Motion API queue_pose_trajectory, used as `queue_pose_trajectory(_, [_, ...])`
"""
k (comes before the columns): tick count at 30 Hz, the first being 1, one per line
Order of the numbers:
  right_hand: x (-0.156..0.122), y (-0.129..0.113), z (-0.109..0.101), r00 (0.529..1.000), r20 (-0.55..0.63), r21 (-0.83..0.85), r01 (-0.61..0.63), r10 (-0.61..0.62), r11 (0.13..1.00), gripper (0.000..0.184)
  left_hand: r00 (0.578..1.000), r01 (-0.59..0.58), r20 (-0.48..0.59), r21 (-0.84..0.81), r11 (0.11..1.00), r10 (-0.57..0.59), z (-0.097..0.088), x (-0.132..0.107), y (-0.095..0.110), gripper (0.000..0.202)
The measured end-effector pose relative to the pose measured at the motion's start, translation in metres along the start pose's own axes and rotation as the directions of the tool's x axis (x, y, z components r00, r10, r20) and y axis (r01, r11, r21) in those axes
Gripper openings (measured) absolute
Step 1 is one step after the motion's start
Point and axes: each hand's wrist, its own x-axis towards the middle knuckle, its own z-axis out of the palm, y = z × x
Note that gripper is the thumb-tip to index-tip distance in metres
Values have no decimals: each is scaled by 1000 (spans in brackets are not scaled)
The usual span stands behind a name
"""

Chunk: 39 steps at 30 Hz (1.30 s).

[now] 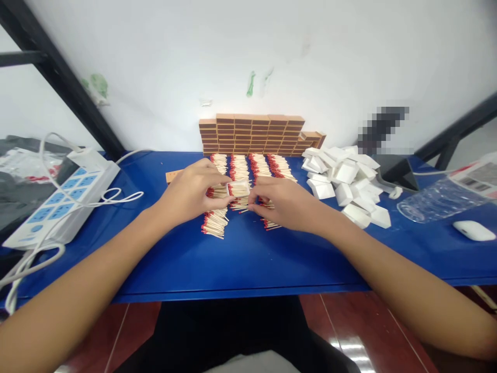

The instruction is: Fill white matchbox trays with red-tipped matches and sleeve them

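A small white matchbox tray (240, 185) with red-tipped matches in it is pinched between the thumb and fingers of my left hand (190, 187). My right hand (289, 202) is closed at the tray's right end, its fingertips close against it. What those fingers hold, if anything, is hidden. Beneath and beyond both hands, loose matches (280, 167) lie in several rows, heads to the left. More matches (215, 224) show in front of my left hand. An orange-brown matchbox piece (173, 176) is partly covered by my left hand.
Stacked brown matchboxes (252, 135) stand along the wall. A heap of white trays (349, 178) is to the right, beside a dark holder (398, 171), a clear plastic bottle (435, 199) and a white case (473, 230). A power strip (64, 202) with cables lies left on the blue table (240, 269).
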Motion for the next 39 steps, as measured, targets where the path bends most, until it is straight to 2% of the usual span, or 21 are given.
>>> queue_pose_trajectory(3, [-1, 0, 3, 995, 97, -1, -21, 21, 1000, 7, 1000, 1, 0, 28, 1000, -1, 0, 0, -1, 29])
queue_pose_trajectory(8, [0, -6, 7, 986, 153, -4, -62, 62, 998, 8, 1000, 3, 27, 12, 1000, -3, 0, 0, 0, 29])
queue_pose_trajectory(13, [0, -7, 6, 993, 99, -18, -58, 59, 998, 4, 1000, 8, 26, 3, 1000, -8, 1, 0, 0, 27])
queue_pose_trajectory(19, [0, -5, 11, 989, 137, -47, -52, 58, 998, 12, 999, 14, 51, -11, 1000, -13, 0, 1, 0, 27])
queue_pose_trajectory(25, [1, -6, 11, 992, 102, -76, -72, 79, 995, 8, 1000, 4, 23, 1, 1000, -4, 1, 0, -1, 28])
queue_pose_trajectory(30, [1, -5, 10, 990, 121, -120, -51, 66, 992, 11, 999, 13, 42, 6, 1000, -14, 1, 0, -2, 29])
queue_pose_trajectory(36, [0, -4, 14, 993, 112, -74, -17, 25, 997, 10, 1000, 4, 25, 17, 1000, -5, 0, 0, -3, 29])
queue_pose_trajectory(39, [0, -3, 18, 997, 69, -37, -17, 20, 999, 8, 1000, 5, 16, 23, 1000, -5, 0, 0, -3, 29])
